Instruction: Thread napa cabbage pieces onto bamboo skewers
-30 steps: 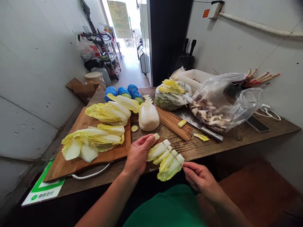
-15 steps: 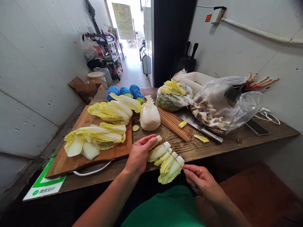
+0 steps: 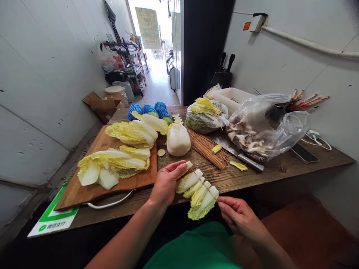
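Between my hands a thin wooden skewer (image 3: 193, 170) runs through several pale yellow-green cabbage leaf pieces (image 3: 202, 200), just over the table's front edge. My left hand (image 3: 165, 185) pinches a cabbage leaf piece (image 3: 187, 167) at the skewer's upper-left end; the palm side is hidden. The lower-right end of the skewer sits between the thumb and fingers of my right hand (image 3: 238, 212). Beyond my left hand stands a white cabbage head (image 3: 178, 140) on the table. More cabbage leaves (image 3: 131, 132) lie in piles on the wooden cutting board (image 3: 92, 196) to the left.
Loose skewers (image 3: 206, 147) lie beside a knife (image 3: 249, 160). A plastic bag of mushrooms (image 3: 249, 140), a bag of greens (image 3: 203, 121), a white bin (image 3: 232, 97) and a phone (image 3: 305, 153) are on the right. Blue-netted vegetables (image 3: 150, 109) sit at the back.
The view has shifted very slightly. My hands, the skewer and the cabbage pieces keep nearly the same positions.
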The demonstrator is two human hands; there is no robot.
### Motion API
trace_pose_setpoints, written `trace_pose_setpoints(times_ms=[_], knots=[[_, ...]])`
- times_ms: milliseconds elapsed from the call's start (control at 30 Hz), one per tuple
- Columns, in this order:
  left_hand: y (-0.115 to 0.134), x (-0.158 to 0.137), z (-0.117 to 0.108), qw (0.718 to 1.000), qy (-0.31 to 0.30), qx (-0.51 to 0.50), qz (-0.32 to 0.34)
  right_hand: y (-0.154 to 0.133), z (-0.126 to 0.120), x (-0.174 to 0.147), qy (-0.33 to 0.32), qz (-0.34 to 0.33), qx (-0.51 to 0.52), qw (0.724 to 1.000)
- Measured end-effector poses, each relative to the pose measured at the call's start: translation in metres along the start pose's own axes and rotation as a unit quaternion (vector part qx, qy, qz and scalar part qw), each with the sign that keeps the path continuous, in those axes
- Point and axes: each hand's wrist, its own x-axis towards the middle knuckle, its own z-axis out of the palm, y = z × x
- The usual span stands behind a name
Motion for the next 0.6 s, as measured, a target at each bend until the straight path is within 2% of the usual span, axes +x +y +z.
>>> trace_pose_setpoints(times_ms=[600], knots=[[-0.0019,-0.0021,-0.0005,1.000,-0.008,0.009,0.007,-0.0090,0.0062,-0.0057,0.011,0.020,0.001,1.000]])
